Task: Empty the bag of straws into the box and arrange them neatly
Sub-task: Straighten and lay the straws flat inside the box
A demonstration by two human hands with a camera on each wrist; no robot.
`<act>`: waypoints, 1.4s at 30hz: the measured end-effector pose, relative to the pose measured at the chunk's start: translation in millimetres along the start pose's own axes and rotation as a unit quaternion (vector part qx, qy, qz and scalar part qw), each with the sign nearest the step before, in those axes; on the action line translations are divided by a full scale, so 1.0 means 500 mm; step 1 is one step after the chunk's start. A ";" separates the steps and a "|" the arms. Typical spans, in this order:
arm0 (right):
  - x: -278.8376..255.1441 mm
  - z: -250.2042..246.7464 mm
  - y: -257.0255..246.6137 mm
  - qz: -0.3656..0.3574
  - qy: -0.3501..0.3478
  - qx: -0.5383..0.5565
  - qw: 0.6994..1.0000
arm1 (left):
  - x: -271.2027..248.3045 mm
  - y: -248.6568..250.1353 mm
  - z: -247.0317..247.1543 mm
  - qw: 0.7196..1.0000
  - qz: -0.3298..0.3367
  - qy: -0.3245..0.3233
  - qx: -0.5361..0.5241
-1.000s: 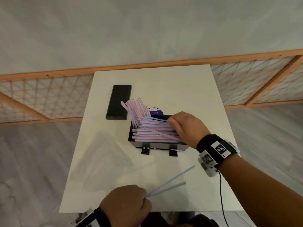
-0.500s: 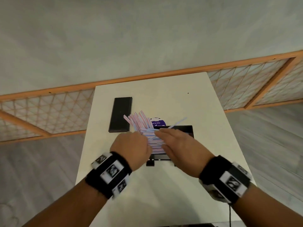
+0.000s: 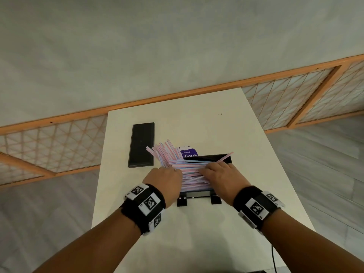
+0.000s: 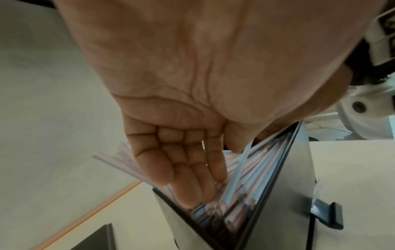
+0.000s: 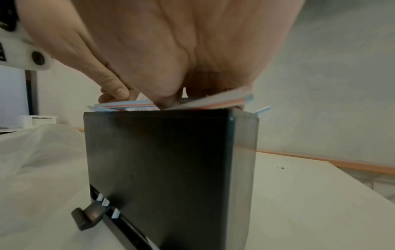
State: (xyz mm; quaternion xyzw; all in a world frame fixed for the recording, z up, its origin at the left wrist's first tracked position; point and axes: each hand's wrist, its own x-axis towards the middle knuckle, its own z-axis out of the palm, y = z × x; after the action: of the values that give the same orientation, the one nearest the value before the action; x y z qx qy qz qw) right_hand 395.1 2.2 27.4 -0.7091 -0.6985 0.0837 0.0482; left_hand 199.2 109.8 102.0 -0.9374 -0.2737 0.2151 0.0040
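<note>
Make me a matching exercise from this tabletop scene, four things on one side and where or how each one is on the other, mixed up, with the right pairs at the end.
Things
1. flat black rectangular lid
2. pink and blue striped paper straws
3. purple round label
4. left hand

Places or states
A. piled above the rim of the black box
B. lying on the white table, left of the box
C. straight fingers pressing the straw ends
D. behind the box, partly hidden

Pairs: 1-B, 2-A, 3-D, 4-C
</note>
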 end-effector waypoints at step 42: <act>0.117 -0.077 0.028 0.080 0.043 0.111 0.990 | -0.028 -0.017 0.099 0.878 -0.200 0.213 -0.378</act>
State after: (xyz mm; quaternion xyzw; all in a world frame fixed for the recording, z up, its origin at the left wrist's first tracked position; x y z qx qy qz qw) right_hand 416.5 62.0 59.8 -0.7560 -0.6230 0.1335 0.1498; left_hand 164.3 104.3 63.5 -0.8163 -0.5081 -0.1154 -0.2494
